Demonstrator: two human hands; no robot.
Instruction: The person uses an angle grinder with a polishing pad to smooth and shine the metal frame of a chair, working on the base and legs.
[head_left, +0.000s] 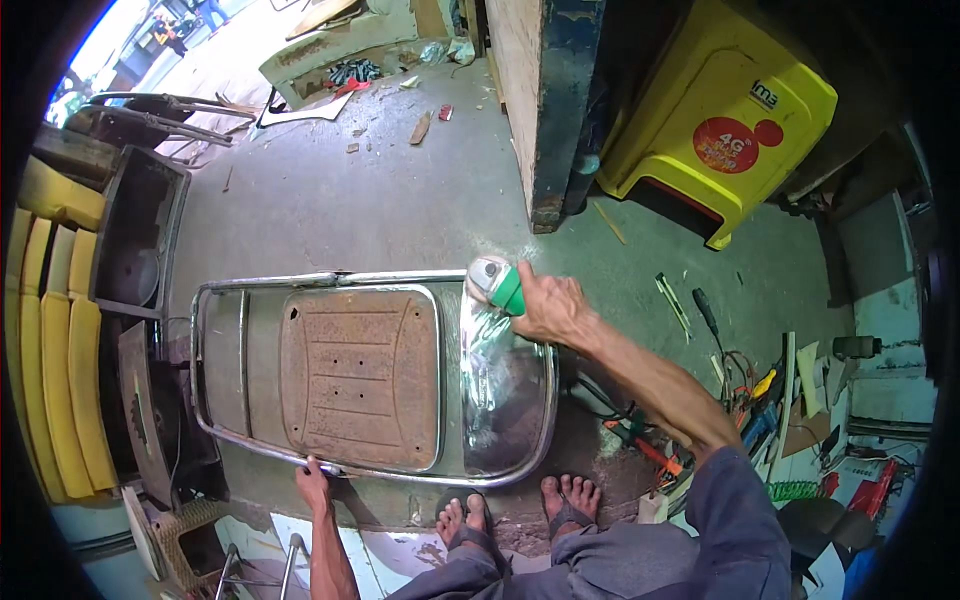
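Observation:
A folding chair's chromed tube frame lies folded flat on the floor before me. Its seat pan is brown and rusty, with small holes and pressed lines. At the right end, the metal backrest panel is shiny in places and dark in others. My right hand grips a green angle grinder whose metal head is over the upper corner of the backrest and frame. The disc's contact point is hidden. My left hand holds the lower frame tube near a joint.
A yellow plastic stool lies beyond a wooden panel edge. On the right floor are a cutter knife, a screwdriver, cables and tools. Yellow foam pads stand at left. My sandalled feet are close to the frame.

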